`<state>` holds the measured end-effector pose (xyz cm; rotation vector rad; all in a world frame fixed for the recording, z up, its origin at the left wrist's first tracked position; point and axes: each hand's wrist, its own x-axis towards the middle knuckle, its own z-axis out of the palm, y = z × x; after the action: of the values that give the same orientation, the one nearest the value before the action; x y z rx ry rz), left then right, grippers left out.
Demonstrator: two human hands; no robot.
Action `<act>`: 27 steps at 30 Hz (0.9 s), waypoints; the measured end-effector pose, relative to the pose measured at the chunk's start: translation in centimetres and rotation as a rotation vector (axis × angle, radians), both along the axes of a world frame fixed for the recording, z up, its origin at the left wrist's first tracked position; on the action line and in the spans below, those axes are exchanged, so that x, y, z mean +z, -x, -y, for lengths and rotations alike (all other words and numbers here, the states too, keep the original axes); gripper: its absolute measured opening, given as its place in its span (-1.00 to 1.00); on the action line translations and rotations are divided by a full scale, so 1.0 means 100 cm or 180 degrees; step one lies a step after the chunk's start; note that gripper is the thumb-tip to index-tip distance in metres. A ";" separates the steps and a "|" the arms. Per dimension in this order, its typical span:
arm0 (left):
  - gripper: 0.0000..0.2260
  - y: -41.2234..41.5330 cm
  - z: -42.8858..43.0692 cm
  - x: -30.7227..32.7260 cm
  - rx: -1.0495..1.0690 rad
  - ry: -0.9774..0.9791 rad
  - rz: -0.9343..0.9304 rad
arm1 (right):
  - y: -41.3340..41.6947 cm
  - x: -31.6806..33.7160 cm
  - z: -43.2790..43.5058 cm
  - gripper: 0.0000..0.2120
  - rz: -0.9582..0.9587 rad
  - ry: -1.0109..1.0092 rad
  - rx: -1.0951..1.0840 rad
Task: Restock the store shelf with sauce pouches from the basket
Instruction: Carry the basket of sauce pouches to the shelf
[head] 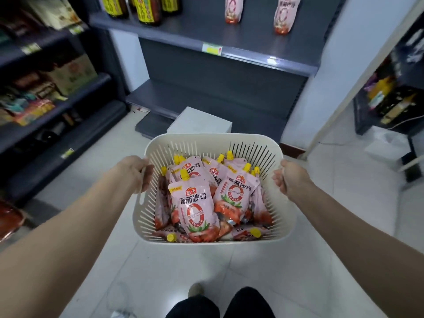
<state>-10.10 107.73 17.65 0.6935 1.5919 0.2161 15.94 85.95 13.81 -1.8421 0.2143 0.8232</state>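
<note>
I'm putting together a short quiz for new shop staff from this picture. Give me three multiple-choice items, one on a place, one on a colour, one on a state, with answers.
1. Where do the two pouches already put out stand?
A. on the upper grey shelf
B. on the floor
C. on the white box

2. What colour are the caps on the pouches in the basket?
A. blue
B. yellow
C. black

3. How is the basket held?
A. resting on the floor
B. by one hand only
C. off the floor, by both hands

Answers: 1 A, both stand upright on that shelf. 2 B, every visible cap is yellow. 3 C, the left hand and the right hand each grip a side rim.
</note>
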 end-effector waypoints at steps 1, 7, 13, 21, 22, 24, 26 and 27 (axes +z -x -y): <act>-0.68 -0.003 -0.018 0.002 -0.0020 -0.0025 -0.0028 | -0.002 0.002 -0.017 -0.68 -0.0030 0.0000 0.0001; -0.67 -0.036 -0.123 0.012 -0.0105 -0.0018 -0.0176 | -0.025 0.017 -0.115 -0.73 -0.0057 0.0077 0.0065; -0.70 -0.079 -0.211 0.013 -0.0072 -0.0039 -0.0118 | -0.075 0.015 -0.213 -0.72 0.0051 0.0120 0.0121; -0.72 -0.151 -0.350 -0.008 -0.0545 -0.0156 -0.0084 | -0.119 0.006 -0.318 -0.64 0.0038 0.0096 -0.0225; -0.70 -0.163 -0.367 -0.011 -0.0665 -0.0157 -0.0104 | -0.124 0.002 -0.328 -0.64 0.0034 0.0115 -0.0310; -0.68 -0.183 -0.396 -0.019 -0.0918 -0.0139 -0.0139 | -0.131 -0.008 -0.345 -0.63 0.0014 0.0173 -0.0460; -0.67 -0.204 -0.421 -0.030 -0.1077 -0.0165 -0.0121 | -0.137 -0.018 -0.359 -0.62 -0.0028 0.0210 -0.0607; -0.66 -0.213 -0.431 -0.036 -0.1195 -0.0182 -0.0125 | -0.139 -0.024 -0.363 -0.62 -0.0059 0.0243 -0.0722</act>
<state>11.20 150.87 14.02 1.0302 1.4656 -0.0290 29.80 122.24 11.39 -1.8412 0.4633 0.6819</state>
